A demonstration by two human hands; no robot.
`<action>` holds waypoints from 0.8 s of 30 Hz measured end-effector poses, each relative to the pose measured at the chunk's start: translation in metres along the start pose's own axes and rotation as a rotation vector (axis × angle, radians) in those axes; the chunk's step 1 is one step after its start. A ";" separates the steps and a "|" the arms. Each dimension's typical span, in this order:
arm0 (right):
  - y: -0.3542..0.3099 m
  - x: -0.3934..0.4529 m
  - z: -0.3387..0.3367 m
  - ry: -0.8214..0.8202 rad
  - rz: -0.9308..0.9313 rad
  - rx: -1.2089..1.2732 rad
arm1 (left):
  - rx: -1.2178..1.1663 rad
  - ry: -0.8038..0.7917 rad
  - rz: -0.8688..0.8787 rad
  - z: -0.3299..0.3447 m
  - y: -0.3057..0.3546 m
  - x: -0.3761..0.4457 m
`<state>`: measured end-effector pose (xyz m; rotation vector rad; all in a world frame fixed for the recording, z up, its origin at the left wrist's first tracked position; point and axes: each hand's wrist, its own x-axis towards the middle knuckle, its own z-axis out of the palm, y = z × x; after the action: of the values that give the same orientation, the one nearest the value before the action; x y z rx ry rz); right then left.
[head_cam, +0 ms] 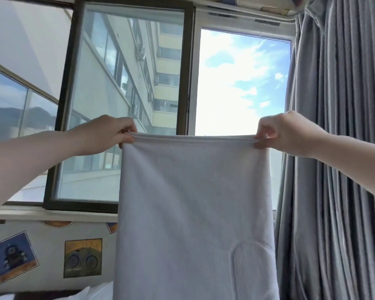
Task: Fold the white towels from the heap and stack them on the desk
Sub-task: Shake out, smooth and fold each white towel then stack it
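I see my left hand pinching the towel's top left corner, its fingers closed on the hem; the towel hangs flat before the window, and my right hand pinches the other corner. I judge a weak pinch could drop a corner, skewing the fold; the surface is out of view

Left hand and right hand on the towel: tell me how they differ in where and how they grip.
The left hand pinches the towel at its top left corner, while the right hand pinches the top right corner. The left hand shows mostly its back, with the fingers curled down over the hem; the right hand shows curled fingers and a thumb under the hem. Both are at about the same height, stretching the top edge taut before the window.
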<state>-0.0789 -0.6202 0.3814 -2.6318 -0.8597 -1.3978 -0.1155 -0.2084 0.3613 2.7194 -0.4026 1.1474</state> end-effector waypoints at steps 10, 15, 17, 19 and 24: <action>0.002 -0.007 -0.002 -0.229 0.083 0.306 | -0.301 -0.093 -0.060 -0.007 -0.001 -0.010; -0.007 -0.007 0.006 -0.378 0.028 0.125 | -0.062 -0.347 -0.027 -0.015 0.010 -0.013; -0.003 -0.012 0.010 -0.391 0.011 0.070 | -0.190 -0.380 -0.072 -0.013 0.014 -0.016; 0.006 -0.021 0.016 -0.398 0.020 0.000 | -0.410 -0.395 -0.119 -0.002 0.020 -0.023; 0.042 -0.044 0.036 -0.486 0.126 -0.232 | -0.713 -0.370 -0.090 0.043 0.060 -0.034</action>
<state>-0.0507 -0.6648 0.3351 -3.2071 -0.5681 -0.8847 -0.1279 -0.2697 0.3094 2.2524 -0.5908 0.3541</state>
